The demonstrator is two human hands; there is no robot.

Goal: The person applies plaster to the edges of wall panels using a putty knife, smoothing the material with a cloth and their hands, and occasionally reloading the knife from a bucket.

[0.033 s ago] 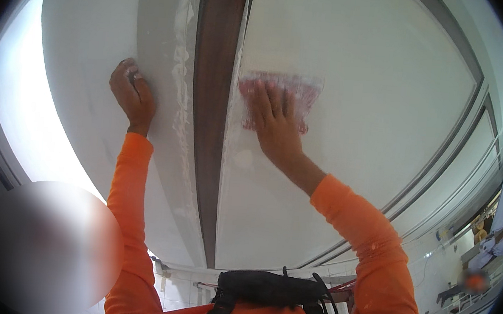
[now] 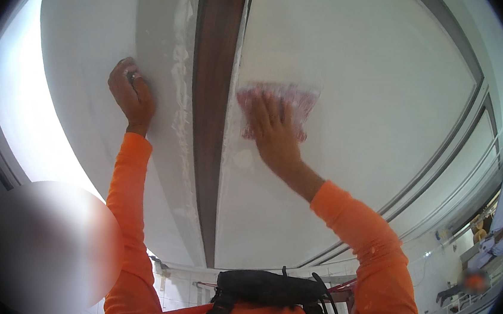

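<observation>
My right hand (image 2: 275, 129) is pressed against a white panel (image 2: 346, 165), fingers stretched over a reddish sheet of sandpaper (image 2: 299, 104) whitened with dust. The sheet lies flat under the fingers, its left edge close to a dark brown wooden strip (image 2: 210, 117). Left of that strip, my left hand (image 2: 131, 95) is up at a pale grey-white surface (image 2: 87, 53), its fingers curled in. A small dark patch shows between thumb and fingers; I cannot make out whether it is an object. White dust marks the fingertips.
Rough whitish filler (image 2: 180, 91) runs along the seam left of the strip. Grey grooved trim (image 2: 449, 153) borders the panel on the right. A black bag-like pack (image 2: 270, 288) shows at the lower middle. Another person in orange (image 2: 476, 281) is far off at the lower right.
My right hand and the sandpaper have slid a short way down the picture along the panel. The left hand has barely moved.
</observation>
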